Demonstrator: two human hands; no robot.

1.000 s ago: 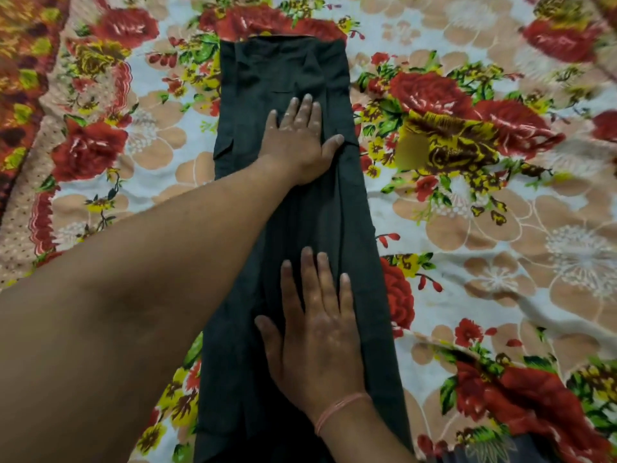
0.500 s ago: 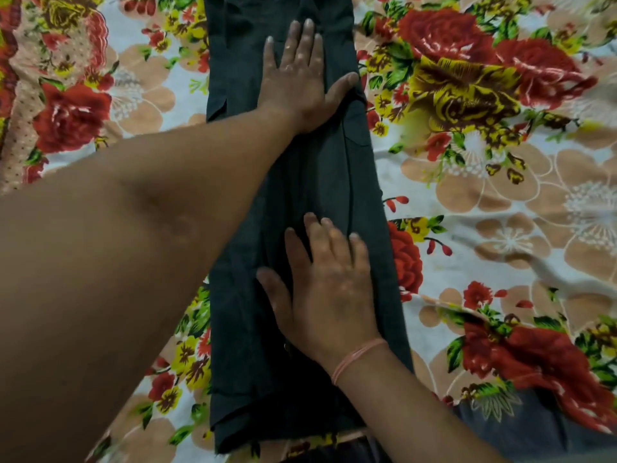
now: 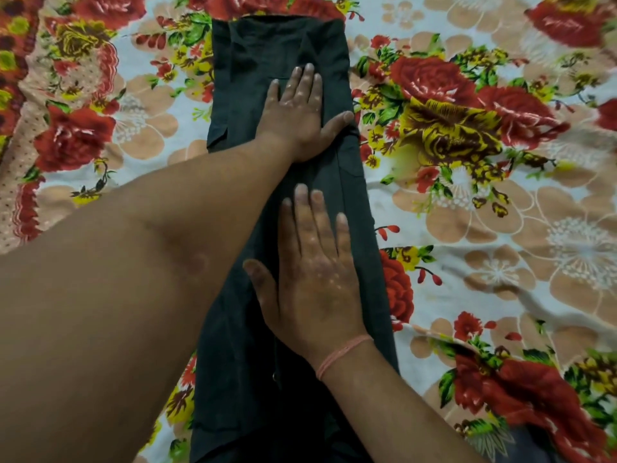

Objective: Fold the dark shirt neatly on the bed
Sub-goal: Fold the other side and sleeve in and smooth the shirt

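Dark shirt (image 3: 253, 61) flat beneath both palms

Bare arms, unsleeved; thin pink thread band (image 3: 344, 354) circles the right wrist.

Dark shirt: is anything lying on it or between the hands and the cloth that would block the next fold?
Nothing visible does. The left hand and right hand both lie flat, palms down, directly on the dark shirt, which is a long narrow strip on the floral bedsheet. Only the hands and the left forearm lie on it.
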